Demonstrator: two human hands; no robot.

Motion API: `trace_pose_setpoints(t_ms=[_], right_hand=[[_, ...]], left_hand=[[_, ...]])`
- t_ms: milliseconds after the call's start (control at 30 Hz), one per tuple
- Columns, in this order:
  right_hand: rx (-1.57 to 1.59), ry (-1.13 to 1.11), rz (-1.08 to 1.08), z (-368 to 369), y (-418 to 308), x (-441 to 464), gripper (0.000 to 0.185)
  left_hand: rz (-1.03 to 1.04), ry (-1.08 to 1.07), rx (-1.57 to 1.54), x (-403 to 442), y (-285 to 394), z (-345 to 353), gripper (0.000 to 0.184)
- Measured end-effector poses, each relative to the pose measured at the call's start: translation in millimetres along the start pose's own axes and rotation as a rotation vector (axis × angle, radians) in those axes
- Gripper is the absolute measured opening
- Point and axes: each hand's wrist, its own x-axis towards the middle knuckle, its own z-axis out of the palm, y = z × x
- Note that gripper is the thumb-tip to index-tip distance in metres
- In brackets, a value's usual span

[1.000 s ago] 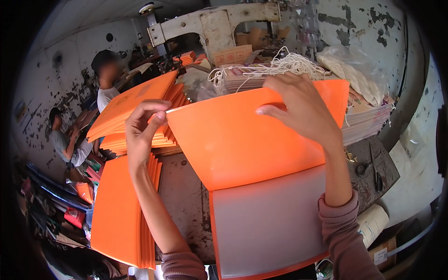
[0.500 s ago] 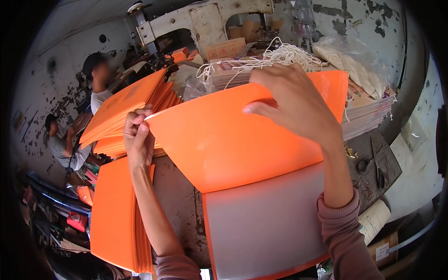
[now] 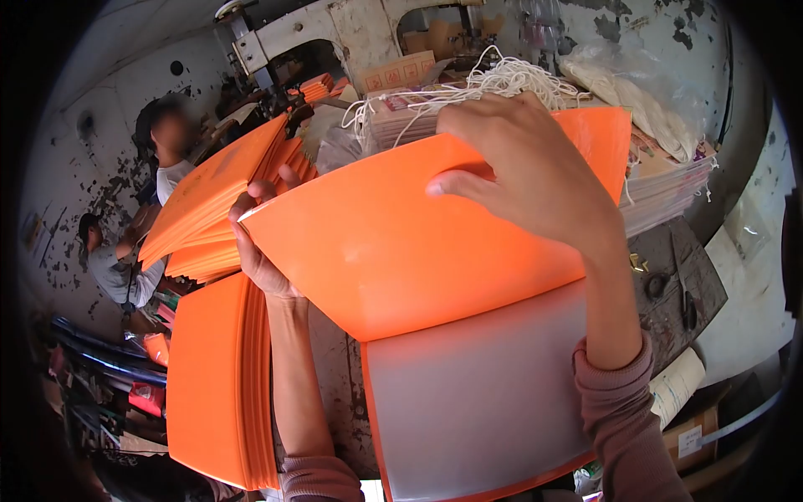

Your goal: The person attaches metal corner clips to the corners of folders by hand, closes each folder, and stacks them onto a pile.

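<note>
An orange folder (image 3: 393, 251) lies open before me, its cover raised and tilted. Its lower inside has a greyish translucent sheet (image 3: 477, 393) with an orange border. My left hand (image 3: 263, 243) is at the cover's left corner, partly behind it, with the corner between thumb and loosely spread fingers. Over the cover's upper edge curl the fingers of my right hand (image 3: 527, 176), its thumb on the near face; the fingertips are hidden. Left of my forearm stands a stack of orange folders (image 3: 213, 376). Another fanned pile of orange folders (image 3: 217, 192) sits behind my left hand.
White cords (image 3: 510, 75) lie on stacked printed bags (image 3: 669, 201) at the back. Scissors (image 3: 687, 305) rest on the worn table (image 3: 707, 280) at right. A metal machine frame (image 3: 351, 33) stands behind. Two people (image 3: 171, 151) are at the left.
My left hand has shifted from pinching the corner to a looser, more spread hold, farther behind the cover. My right hand stays on the upper edge. The view has shifted slightly.
</note>
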Motion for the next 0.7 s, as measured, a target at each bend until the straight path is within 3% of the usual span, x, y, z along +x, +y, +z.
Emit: trace_pose_setpoints(t_ms=[300, 367, 533, 700], right_hand=[[0.043, 0.059, -0.043, 2, 2, 0, 0.026], [0.031, -0.028, 0.014, -2, -1, 1, 0.029], [-0.023, 0.012, -0.007, 1, -1, -1, 0.041], [-0.038, -0.027, 0.026, -1, -3, -1, 0.045]], left_hand=[[0.03, 0.005, -0.249, 0, -10, 5, 0.007], [0.023, -0.014, -0.281, -1, -10, 4, 0.008], [-0.026, 0.054, 0.059, 0, 5, -1, 0.01], [-0.06, -0.053, 0.063, 2, 4, 5, 0.013]])
